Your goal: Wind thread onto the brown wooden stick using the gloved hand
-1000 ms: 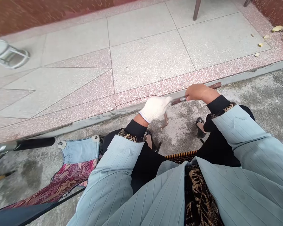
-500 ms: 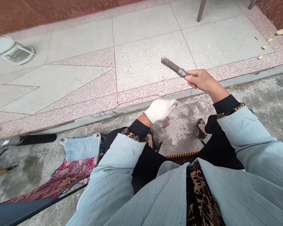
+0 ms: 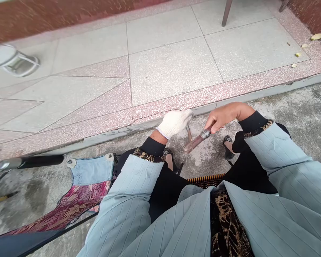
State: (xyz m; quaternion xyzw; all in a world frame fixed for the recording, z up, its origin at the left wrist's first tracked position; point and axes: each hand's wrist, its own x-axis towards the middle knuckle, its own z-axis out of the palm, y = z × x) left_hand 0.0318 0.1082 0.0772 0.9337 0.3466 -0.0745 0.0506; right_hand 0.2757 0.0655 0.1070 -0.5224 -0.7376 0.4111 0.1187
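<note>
My right hand (image 3: 222,116), bare, is closed round one end of a short brown stick (image 3: 194,143) bound with coils of silver wire (image 3: 205,133). The stick slants down to the left, its free end low over the concrete. To its left, my left hand (image 3: 175,123) wears a white knitted glove, fingers curled together. A thin brownish strip (image 3: 189,133) shows just below the gloved fingers, close to the stick's far end. The glove hides what those fingers grip, and I cannot tell whether stick and strip touch.
A raised terrazzo step (image 3: 173,67) runs ahead of my feet. At the left, a patterned cloth (image 3: 82,192) with a denim panel hangs by a dark bar. A black-handled item (image 3: 42,161) and a white stool (image 3: 16,60) are beyond. Chair legs (image 3: 226,12) stand at the back.
My right hand has swung down and left, turning the stick from pointing up-left to pointing down-left, close to the gloved hand. My left hand has shifted slightly left.
</note>
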